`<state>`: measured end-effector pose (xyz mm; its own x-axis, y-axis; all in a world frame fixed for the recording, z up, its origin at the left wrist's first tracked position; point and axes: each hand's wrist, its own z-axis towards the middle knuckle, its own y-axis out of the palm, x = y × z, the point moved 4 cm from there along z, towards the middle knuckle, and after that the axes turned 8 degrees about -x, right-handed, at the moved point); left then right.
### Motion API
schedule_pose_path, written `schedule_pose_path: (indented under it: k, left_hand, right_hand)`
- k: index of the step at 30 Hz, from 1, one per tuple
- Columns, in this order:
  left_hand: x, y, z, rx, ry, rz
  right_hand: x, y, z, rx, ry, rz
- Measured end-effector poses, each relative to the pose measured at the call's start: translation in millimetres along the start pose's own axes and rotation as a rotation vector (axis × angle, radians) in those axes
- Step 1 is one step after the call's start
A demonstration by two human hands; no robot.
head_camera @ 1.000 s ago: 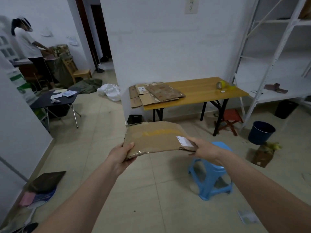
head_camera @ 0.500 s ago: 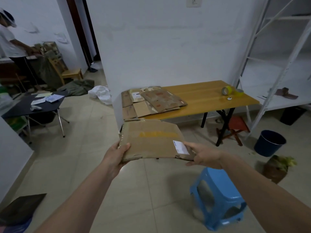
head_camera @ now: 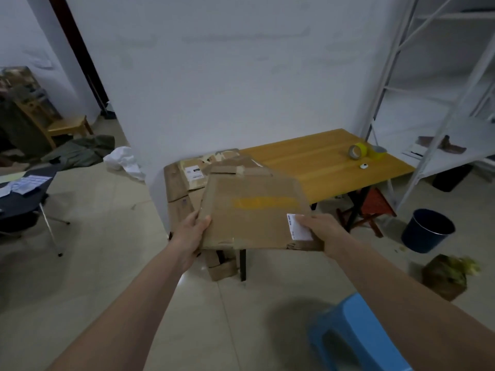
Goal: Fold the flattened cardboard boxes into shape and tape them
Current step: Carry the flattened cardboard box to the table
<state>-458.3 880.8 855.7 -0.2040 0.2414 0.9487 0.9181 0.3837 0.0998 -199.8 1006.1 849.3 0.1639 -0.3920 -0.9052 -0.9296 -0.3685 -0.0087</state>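
- The flattened cardboard box (head_camera: 251, 210) sits flat between both hands, held out in front of the body, near level, with a white label (head_camera: 298, 227) at its near right corner and a yellow smear across the top face.
- The left hand (head_camera: 191, 232) grips the box's left edge, thumb on top and fingers tucked under; the right hand (head_camera: 325, 231) pinches the near right corner, thumb by the label, the other fingers hidden beneath.
- Progress, as I read it: nothing folded yet. The box in hand is not opened into shape and no fresh tape is on it, so every step is ahead — open it up, close the flaps, tape the seam.
- Beyond the hands, a stack of flat boxes (head_camera: 192, 178) waits on the left end of the wooden table (head_camera: 316, 162), so plenty more work is queued.
- Further right past the right hand, the yellow tape rolls (head_camera: 359, 150) lie on the table, untouched, well apart from the box.
- Below the right forearm, a blue stool (head_camera: 356, 336).
- Against the earlier frames: the grip is the same on both sides, but the table and stack now loom much closer and the stool has slid under the right arm — the person has walked the box up to the table, where the tape is within closer reach.
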Motion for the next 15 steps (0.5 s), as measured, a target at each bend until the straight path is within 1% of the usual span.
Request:
schedule_pose_path:
  k: [3,8,10,11,13,15]
  left_hand:
    - [7.3,11.4,41.6,-0.045,0.012,0.052]
    - [16.4,28.9,121.6,0.033,-0.061,0.144]
    - [29.1,45.5,157.4,0.047,-0.079,0.216]
    - [36.5,55.4,176.0,0.055,-0.077,0.308]
    - [53.5,77.4,209.1,0.106,-0.054,0.583]
    - [68.3,100.1,234.7,0.17,0.043,0.846]
  right_hand:
    - [-11.9,-8.7,39.3,-0.021,0.011,-0.038]
    - [-31.6,-28.6,114.1,-0.056,0.014,-0.121]
    - [-46.8,-44.6,145.3,-0.05,0.011,-0.137]
    - [-55.9,-53.8,159.6,-0.045,0.012,-0.143]
    - [-74.2,-74.3,190.1,-0.027,0.012,-0.183]
    - [-94.7,-92.1,220.2,-0.012,-0.009,-0.194]
